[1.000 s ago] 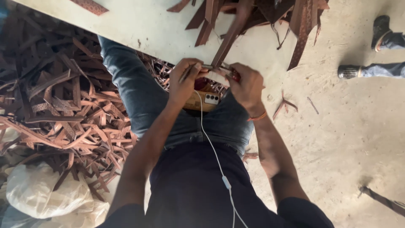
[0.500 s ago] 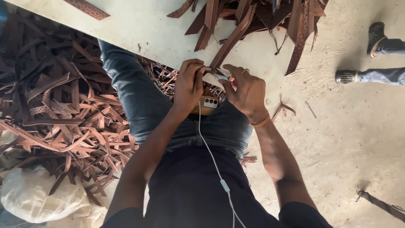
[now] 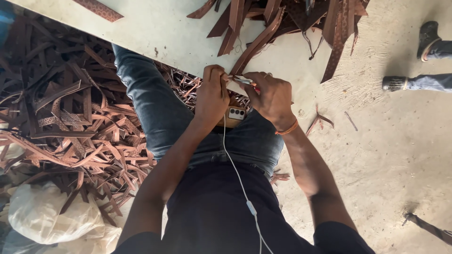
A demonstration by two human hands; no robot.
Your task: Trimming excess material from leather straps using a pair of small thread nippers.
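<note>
Left hand (image 3: 213, 96) closed in a fist on the near end of a long brown leather strip (image 3: 256, 45), at the edge of the pale flat board (image 3: 155, 33) in the upper middle of the frame. Right hand (image 3: 269, 96) just beside, fingers pinched on a small metal tool with a red handle (image 3: 246, 81) touching the same strip end. Below the hands, a phone with a white earphone cable (image 3: 235, 114) on the lap; at left, a heap of brown leather offcuts (image 3: 66, 122).

You see brown strips (image 3: 256, 44) on the pale board (image 3: 155, 33), blue jeans (image 3: 155, 106), a white cable (image 3: 235, 169).
</note>
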